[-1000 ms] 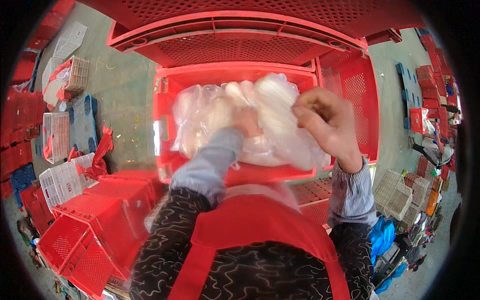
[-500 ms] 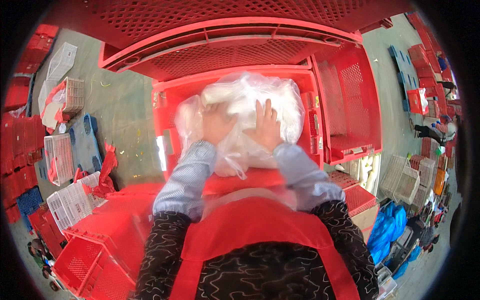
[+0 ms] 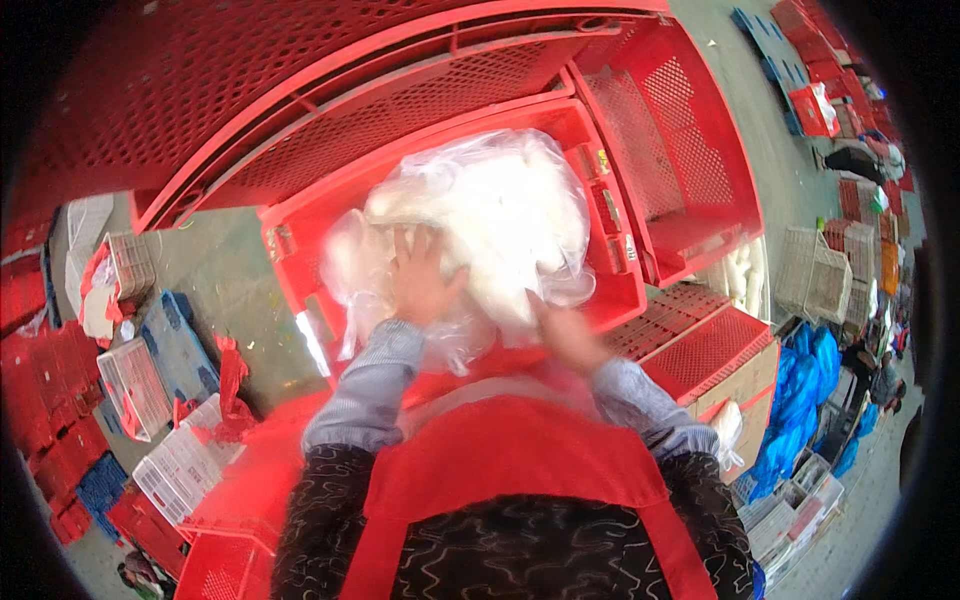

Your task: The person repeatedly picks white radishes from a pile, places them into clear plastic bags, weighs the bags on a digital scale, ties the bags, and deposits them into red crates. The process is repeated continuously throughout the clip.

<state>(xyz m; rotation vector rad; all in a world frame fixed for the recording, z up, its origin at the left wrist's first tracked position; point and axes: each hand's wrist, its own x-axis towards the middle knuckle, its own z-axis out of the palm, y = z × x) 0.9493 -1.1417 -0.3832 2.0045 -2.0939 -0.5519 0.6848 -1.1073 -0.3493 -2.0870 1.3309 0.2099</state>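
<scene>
A clear plastic bag (image 3: 500,220) full of long white items sits in a red crate (image 3: 620,285) before me. My left hand (image 3: 425,280) lies on the bag's left part, fingers spread out. My right hand (image 3: 570,335) is at the bag's lower right edge; it is blurred and its fingertips are unclear. Loose folds of plastic hang below my left hand, toward the red apron at my front.
Red crates surround the work, one upright (image 3: 690,150) at the right, others stacked (image 3: 670,345) lower right. More white items (image 3: 735,275) lie beside them. Blue pallets (image 3: 180,345), white crates (image 3: 135,390) and blue plastic sheeting (image 3: 785,420) stand around. Other people (image 3: 865,160) are at right.
The view has turned, tilting the crates. My right hand has moved from spread on the bag down to its lower right edge. My left hand remains on the bag, fingers apart.
</scene>
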